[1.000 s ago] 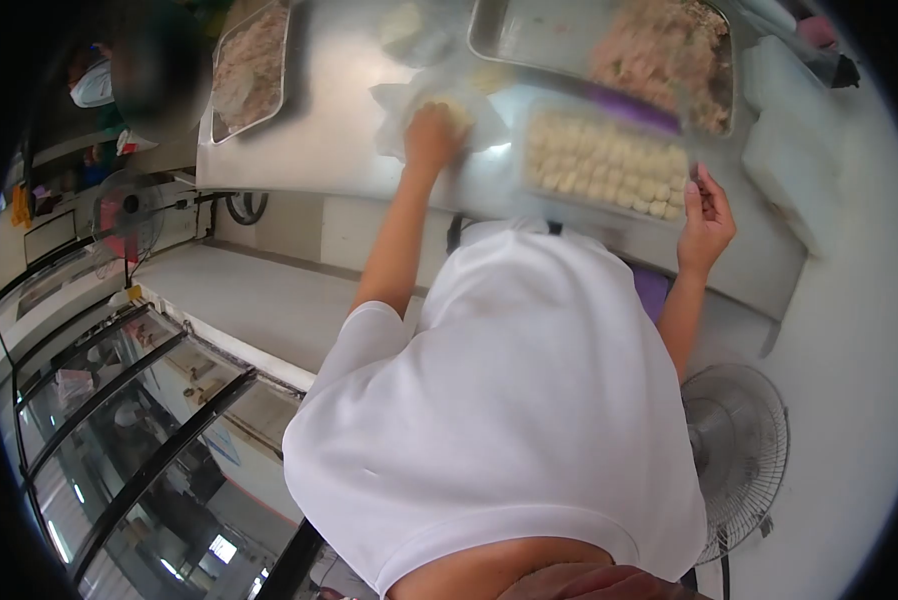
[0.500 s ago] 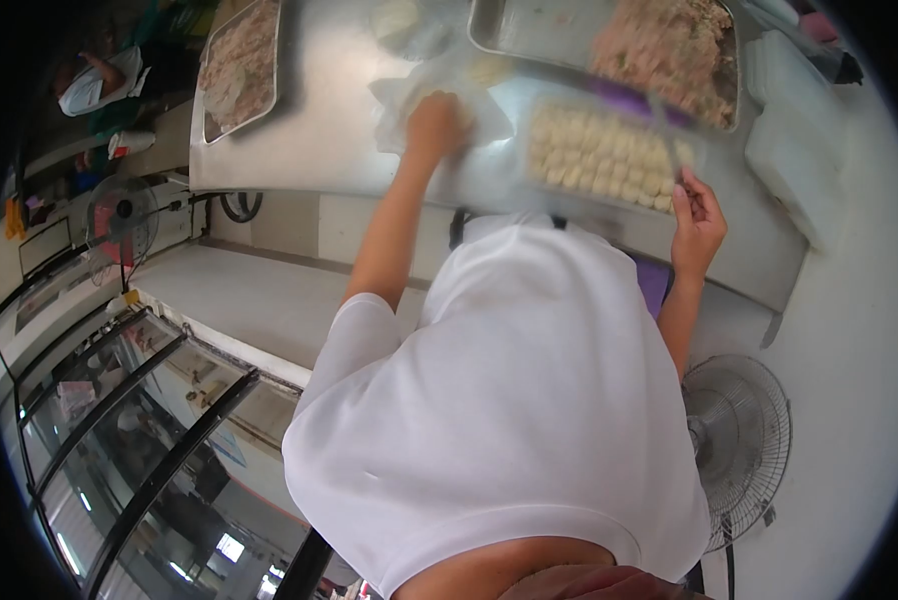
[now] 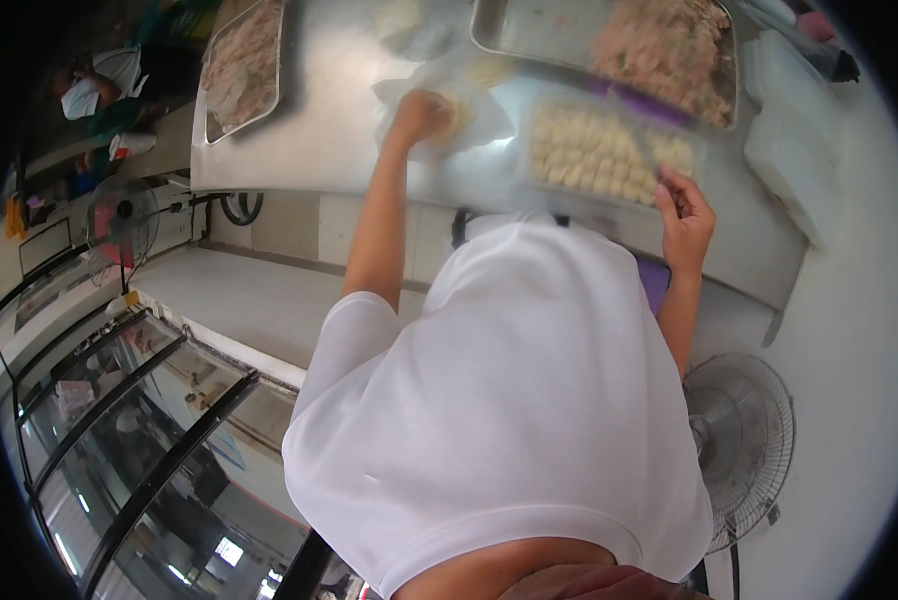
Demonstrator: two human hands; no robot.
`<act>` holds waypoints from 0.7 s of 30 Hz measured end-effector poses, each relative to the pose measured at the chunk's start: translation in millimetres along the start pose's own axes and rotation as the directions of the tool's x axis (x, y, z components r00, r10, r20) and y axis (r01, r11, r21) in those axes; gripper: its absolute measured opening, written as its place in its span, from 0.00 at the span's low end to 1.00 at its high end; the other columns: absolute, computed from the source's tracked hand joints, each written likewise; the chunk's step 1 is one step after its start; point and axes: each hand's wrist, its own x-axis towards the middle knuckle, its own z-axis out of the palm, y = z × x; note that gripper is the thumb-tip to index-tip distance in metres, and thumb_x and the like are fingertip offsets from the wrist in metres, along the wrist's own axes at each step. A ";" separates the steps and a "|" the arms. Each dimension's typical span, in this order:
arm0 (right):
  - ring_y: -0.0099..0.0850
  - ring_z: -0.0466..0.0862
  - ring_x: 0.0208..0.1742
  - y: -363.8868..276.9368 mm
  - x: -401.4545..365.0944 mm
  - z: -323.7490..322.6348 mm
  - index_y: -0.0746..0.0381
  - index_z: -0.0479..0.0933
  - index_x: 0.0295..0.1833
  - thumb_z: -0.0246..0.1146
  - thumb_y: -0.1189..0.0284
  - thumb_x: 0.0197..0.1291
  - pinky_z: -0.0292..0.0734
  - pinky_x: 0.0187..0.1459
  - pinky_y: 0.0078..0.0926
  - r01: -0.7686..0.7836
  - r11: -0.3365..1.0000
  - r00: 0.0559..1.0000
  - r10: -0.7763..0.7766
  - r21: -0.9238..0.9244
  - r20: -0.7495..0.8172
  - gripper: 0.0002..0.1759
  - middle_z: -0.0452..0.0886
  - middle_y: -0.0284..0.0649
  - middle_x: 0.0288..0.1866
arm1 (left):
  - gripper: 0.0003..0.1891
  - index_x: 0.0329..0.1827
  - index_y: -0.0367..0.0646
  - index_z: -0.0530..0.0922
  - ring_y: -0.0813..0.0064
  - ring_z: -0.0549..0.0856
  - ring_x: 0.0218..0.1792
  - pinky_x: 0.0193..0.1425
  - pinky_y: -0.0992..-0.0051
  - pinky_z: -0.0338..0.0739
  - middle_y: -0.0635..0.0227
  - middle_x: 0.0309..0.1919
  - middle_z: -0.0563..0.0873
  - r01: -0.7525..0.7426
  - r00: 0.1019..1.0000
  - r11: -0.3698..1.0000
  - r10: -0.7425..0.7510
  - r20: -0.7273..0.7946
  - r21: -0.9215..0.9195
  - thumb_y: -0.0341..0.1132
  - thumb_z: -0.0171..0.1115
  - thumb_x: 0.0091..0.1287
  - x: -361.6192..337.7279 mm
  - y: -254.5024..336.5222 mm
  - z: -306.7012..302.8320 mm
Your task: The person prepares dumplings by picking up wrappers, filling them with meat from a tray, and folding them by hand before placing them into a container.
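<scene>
My left hand is closed, knuckles up, over a clear plastic sheet on the steel table. Beside its fingers lie pale yellow round dough wrappers; the fingertips are hidden and partly blurred, so what they pinch cannot be made out. My right hand grips the end of a thin flat spatula, smeared by motion. This spatula slants over a clear tray of dumplings set in rows. Behind that, a metal tray holds a mound of minced filling at its right side.
Another metal tray of minced filling stands at the table's left. White foam boxes are stacked at the right end. A floor fan stands at lower right, a second fan at left. Another person is at upper left.
My left hand has shifted slightly left, and the yellow wrappers beside it now show. My right hand has moved a little left, carrying the spatula farther over the dumplings.
</scene>
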 end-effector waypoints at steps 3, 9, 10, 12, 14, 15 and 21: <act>0.13 0.73 0.37 2.2 0.5 1.5 0.66 0.79 0.56 0.65 0.78 0.62 0.69 0.40 0.10 -0.018 1.000 0.999 0.019 -0.010 0.032 0.16 0.80 0.28 0.42 | 0.07 0.35 0.37 0.87 0.79 0.82 0.29 0.37 0.77 0.77 0.66 0.28 0.87 0.038 0.989 0.981 -0.065 -0.136 -0.193 0.31 0.67 0.59 3.1 -25.1 4.5; 0.13 0.72 0.36 1.5 3.5 2.4 0.65 0.80 0.56 0.64 0.78 0.62 0.68 0.39 0.10 -0.037 0.998 0.994 0.042 -0.050 0.102 0.16 0.80 0.28 0.41 | 0.07 0.38 0.38 0.86 0.79 0.83 0.30 0.38 0.77 0.77 0.65 0.30 0.88 -0.106 0.954 0.990 0.129 -0.269 0.096 0.30 0.65 0.61 -4.8 -29.7 12.0; 0.13 0.71 0.35 1.6 5.4 3.1 0.64 0.80 0.56 0.64 0.78 0.62 0.67 0.38 0.10 -0.029 0.996 0.992 0.039 -0.081 0.120 0.16 0.79 0.27 0.40 | 0.06 0.36 0.38 0.86 0.78 0.83 0.32 0.39 0.76 0.77 0.64 0.31 0.88 -0.068 0.932 0.995 0.037 -0.360 -0.073 0.31 0.64 0.62 -5.1 -27.2 4.7; 0.13 0.71 0.35 -1.7 8.2 6.0 0.65 0.80 0.56 0.64 0.79 0.62 0.67 0.38 0.10 -0.014 0.997 0.992 0.024 -0.082 0.124 0.16 0.79 0.27 0.39 | 0.06 0.36 0.37 0.85 0.77 0.83 0.33 0.40 0.76 0.77 0.65 0.31 0.87 -0.052 0.941 0.996 0.024 -0.337 -0.073 0.31 0.64 0.62 -4.8 -21.3 -9.7; 0.14 0.70 0.34 -1.9 7.3 4.6 0.65 0.80 0.56 0.64 0.79 0.62 0.67 0.37 0.11 0.000 0.996 0.990 0.013 -0.092 0.138 0.16 0.78 0.26 0.38 | 0.07 0.37 0.37 0.85 0.77 0.83 0.33 0.41 0.76 0.77 0.65 0.31 0.87 -0.027 0.948 0.996 -0.001 -0.318 -0.084 0.32 0.65 0.63 -11.5 -12.8 -12.9; 0.14 0.70 0.34 -0.4 8.2 4.6 0.65 0.80 0.56 0.63 0.78 0.62 0.67 0.37 0.12 -0.035 0.993 0.987 0.052 -0.110 0.151 0.16 0.78 0.27 0.38 | 0.07 0.37 0.36 0.84 0.76 0.83 0.34 0.42 0.76 0.76 0.66 0.31 0.86 0.040 0.952 0.986 -0.088 -0.293 -0.164 0.32 0.64 0.63 -14.2 -10.3 -15.0; 0.20 0.74 0.34 -8.1 23.8 16.9 0.62 0.79 0.56 0.61 0.77 0.63 0.70 0.38 0.18 0.041 0.964 0.984 0.006 -0.261 0.177 0.16 0.80 0.33 0.37 | 0.09 0.38 0.35 0.81 0.78 0.81 0.34 0.42 0.77 0.75 0.68 0.31 0.85 -0.042 0.990 0.982 0.016 -0.140 -0.182 0.34 0.63 0.65 -10.7 -20.2 -7.9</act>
